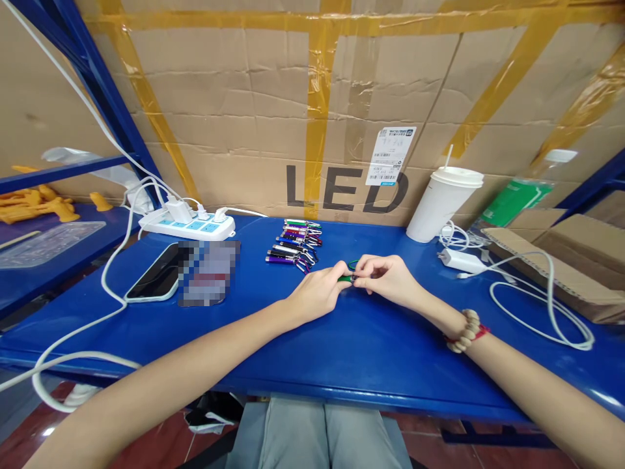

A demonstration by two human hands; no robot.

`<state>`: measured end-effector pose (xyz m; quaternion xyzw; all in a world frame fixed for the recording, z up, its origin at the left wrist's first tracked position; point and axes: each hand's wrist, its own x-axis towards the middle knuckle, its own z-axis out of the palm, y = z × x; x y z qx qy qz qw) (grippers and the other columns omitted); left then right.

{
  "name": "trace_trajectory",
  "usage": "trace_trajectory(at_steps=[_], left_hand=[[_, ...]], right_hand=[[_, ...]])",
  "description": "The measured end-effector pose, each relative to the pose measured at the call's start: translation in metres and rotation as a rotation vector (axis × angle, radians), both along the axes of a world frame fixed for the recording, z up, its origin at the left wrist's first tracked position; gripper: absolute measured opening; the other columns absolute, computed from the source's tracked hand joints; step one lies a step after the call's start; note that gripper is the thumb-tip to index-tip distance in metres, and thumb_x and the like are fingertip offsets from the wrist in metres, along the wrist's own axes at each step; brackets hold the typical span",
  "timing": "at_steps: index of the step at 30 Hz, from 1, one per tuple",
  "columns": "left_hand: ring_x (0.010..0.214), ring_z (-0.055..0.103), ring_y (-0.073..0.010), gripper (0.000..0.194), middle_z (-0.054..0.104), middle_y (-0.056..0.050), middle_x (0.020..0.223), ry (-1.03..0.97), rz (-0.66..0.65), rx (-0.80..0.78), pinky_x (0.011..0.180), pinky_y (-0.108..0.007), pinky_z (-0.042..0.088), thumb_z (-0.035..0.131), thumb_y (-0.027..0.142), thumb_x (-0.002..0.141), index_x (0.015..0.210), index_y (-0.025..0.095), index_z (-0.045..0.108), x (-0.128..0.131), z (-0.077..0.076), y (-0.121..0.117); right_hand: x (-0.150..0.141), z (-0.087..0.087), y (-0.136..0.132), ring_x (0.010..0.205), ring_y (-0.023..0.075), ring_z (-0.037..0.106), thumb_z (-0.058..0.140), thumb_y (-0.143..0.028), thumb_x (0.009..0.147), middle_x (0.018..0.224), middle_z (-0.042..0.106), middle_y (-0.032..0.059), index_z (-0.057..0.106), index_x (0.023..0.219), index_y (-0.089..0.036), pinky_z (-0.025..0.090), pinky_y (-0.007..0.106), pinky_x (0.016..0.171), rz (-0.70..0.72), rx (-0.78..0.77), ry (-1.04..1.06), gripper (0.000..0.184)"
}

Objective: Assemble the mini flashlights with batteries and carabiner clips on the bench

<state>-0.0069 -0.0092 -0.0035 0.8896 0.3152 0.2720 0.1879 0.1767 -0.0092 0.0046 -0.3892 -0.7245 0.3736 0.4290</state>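
Observation:
Both my hands meet over the middle of the blue table (342,345). My left hand (318,291) and my right hand (385,279) are closed in a pinch on a small green keychain flashlight (347,276) with a green clip ring. Only a bit of it shows between my fingertips. Just behind and to the left lies a neat row of several small keychain flashlights (295,243) in purple, blue, red, silver and green, each with a clip. A bead bracelet (466,331) sits on my right wrist.
A white power strip (188,226) with plugged chargers and cables lies at the back left. A phone (157,281) lies beside a blurred patch. A white lidded cup (442,203) with a straw, a white charger (463,260) with looped cable, and cardboard boxes (561,260) stand at the right.

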Motion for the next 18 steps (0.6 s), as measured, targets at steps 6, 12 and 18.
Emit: trace_trajectory(at_steps=[6,12,18], left_hand=[[0.085,0.061,-0.0184,0.005,0.065,-0.004,0.095,-0.012,0.055,0.081,0.069,-0.027,0.046,0.039,0.018,0.088,0.085,0.02,0.043,0.0011,-0.0009,0.0021],[0.082,0.061,-0.018,0.006,0.064,-0.003,0.09,-0.022,0.1,0.044,0.068,-0.027,0.045,0.04,0.02,0.088,0.086,0.02,0.045,0.0024,-0.0005,0.0021],[0.074,0.062,-0.0154,0.006,0.064,0.0,0.084,-0.057,0.102,-0.11,0.064,-0.024,0.044,0.04,0.023,0.088,0.087,0.021,0.046,0.0044,0.0008,0.0035]], right_hand=[[-0.0016,-0.0002,0.0004,0.043,0.0044,0.048,0.074,-0.032,0.061,0.065,0.055,0.0,0.053,0.052,-0.013,0.04,0.019,0.039,-0.026,0.006,-0.01,0.029],[-0.0037,-0.0007,0.0008,0.04,0.0043,0.047,0.077,-0.036,0.055,0.064,0.055,-0.0008,0.056,0.054,-0.013,0.038,0.019,0.037,-0.074,-0.043,0.022,0.031],[-0.0042,-0.0044,0.004,0.037,0.0035,0.044,0.077,-0.044,0.051,0.062,0.057,-0.0004,0.06,0.06,-0.013,0.034,0.019,0.034,-0.107,-0.181,0.057,0.037]])
